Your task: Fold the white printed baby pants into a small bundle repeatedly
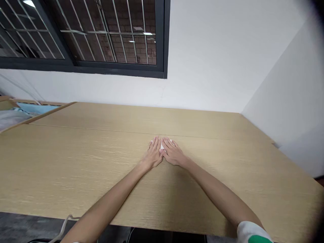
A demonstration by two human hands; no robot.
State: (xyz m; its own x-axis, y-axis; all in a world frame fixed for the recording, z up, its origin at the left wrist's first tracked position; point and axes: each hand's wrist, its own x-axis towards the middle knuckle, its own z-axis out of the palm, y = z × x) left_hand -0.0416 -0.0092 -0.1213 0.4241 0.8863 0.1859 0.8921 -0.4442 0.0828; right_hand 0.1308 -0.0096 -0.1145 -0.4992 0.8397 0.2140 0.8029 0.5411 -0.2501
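My left hand (153,154) and my right hand (172,152) lie flat side by side on a light wooden table (76,162), fingers stretched out and pointing away from me. Both press on a small white sheet, probably paper (162,145), which shows only in slivers between and beyond the fingers. The thumbs meet near the middle. Both arms reach far forward over the tabletop.
A white wall rises behind the table, with a dark-framed barred window (101,37) at upper left. A second white wall (291,101) closes the right side. A blue and grey thing (22,111) lies at far left. A pale cable (63,227) hangs below the near edge.
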